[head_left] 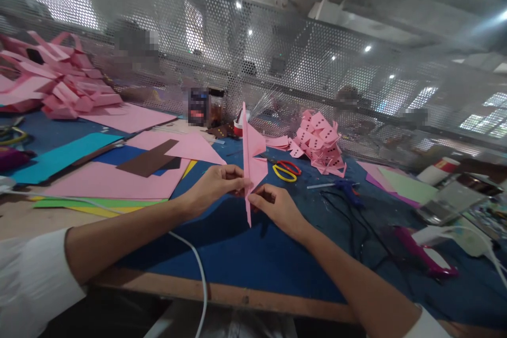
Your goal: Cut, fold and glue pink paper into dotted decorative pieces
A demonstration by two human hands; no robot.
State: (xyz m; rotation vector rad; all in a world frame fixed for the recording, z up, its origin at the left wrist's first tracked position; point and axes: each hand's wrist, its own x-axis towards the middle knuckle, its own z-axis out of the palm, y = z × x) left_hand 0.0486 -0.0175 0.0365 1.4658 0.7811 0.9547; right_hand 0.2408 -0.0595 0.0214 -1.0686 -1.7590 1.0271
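Note:
A folded piece of pink paper (251,156) stands upright on edge above the blue table mat (245,253), tall and narrow with pointed flaps. My left hand (216,184) pinches its left side with closed fingers. My right hand (276,206) pinches its lower right part, fingers curled around the fold. Both hands meet at the middle of the paper, held a little above the mat.
Red and yellow scissors (287,170) lie just behind the paper. A heap of folded pink pieces (320,142) sits beyond them. Sheets of pink, teal, brown and green paper (119,169) cover the left. A blue glue gun (348,190), cables and a pink tool (420,253) lie right. Perforated metal screen behind.

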